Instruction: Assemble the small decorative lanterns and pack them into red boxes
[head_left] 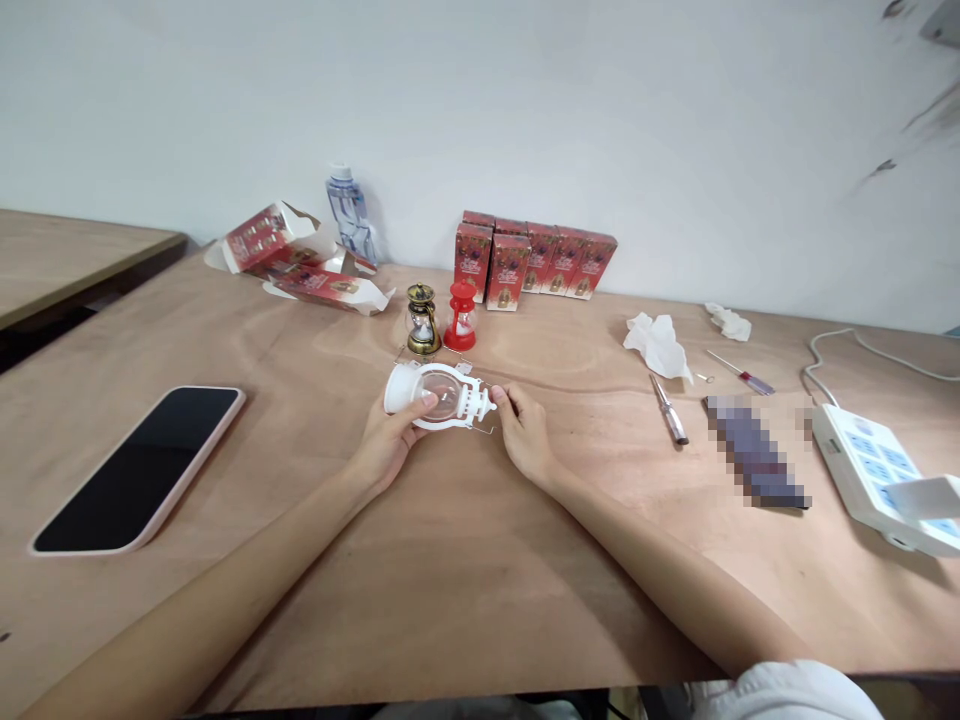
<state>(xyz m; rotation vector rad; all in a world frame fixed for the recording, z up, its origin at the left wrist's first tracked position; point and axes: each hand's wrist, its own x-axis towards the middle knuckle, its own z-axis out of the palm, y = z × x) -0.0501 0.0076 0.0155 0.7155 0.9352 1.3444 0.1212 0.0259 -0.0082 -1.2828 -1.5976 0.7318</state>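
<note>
A small white lantern (442, 394) with a clear globe lies on its side above the table, base to the left and cap to the right. My left hand (390, 440) is wrapped round its base, thumb on the globe. At the cap end, my right hand (523, 428) is closed in a pinch, apparently on a thin wire (484, 384) beside the lantern. Another bit of wire (482, 430) with a bent end sticks out below the cap. Just behind stand a bronze-coloured lantern (422, 322) and a red lantern (460, 318), both upright.
Red printed boxes (510, 272) stand by the wall, with opened packaging (322, 280) and a water bottle (350, 215) to their left. A phone (142, 470) lies left. Crumpled paper (658, 345), screwdrivers (667, 408), a blurred dark item (754, 455) and a power strip (874, 465) lie right.
</note>
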